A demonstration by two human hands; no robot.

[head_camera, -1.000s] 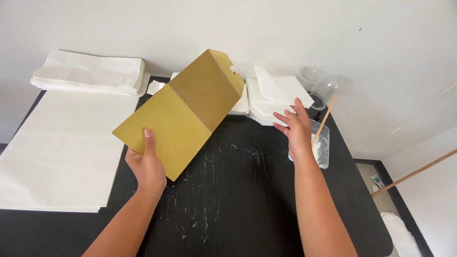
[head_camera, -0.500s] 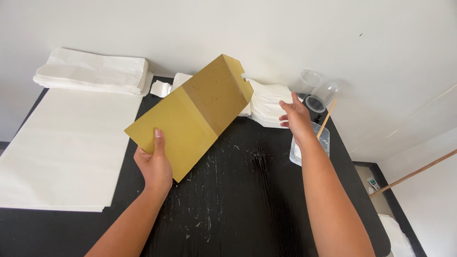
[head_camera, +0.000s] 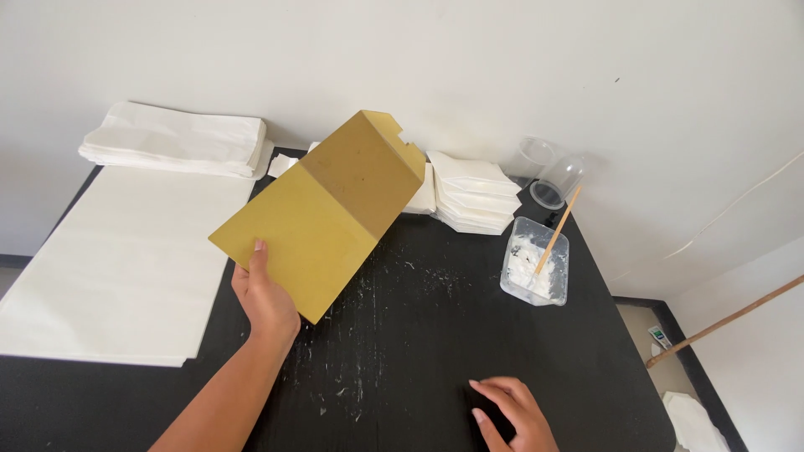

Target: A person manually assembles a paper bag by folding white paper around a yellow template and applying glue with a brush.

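My left hand (head_camera: 266,295) grips the lower edge of a folded mustard-yellow card piece (head_camera: 322,213), holding it tilted above the black table (head_camera: 435,351). The card has a crease across its middle and a notched top edge. My right hand (head_camera: 512,412) rests low on the table near the front edge, fingers spread, holding nothing. A stack of folded white paper pieces (head_camera: 471,192) lies behind the card.
Large white paper sheets (head_camera: 126,259) cover the table's left side, with a folded white pile (head_camera: 176,138) behind them. A clear tub of white paste with a wooden stick (head_camera: 536,266) stands at right, two clear cups (head_camera: 548,172) behind it. A wooden pole (head_camera: 724,322) leans at far right.
My right hand pulled back from the white stack near the paste tub and came down onto the table's front. The yellow card stays held in my left hand, shifted slightly.
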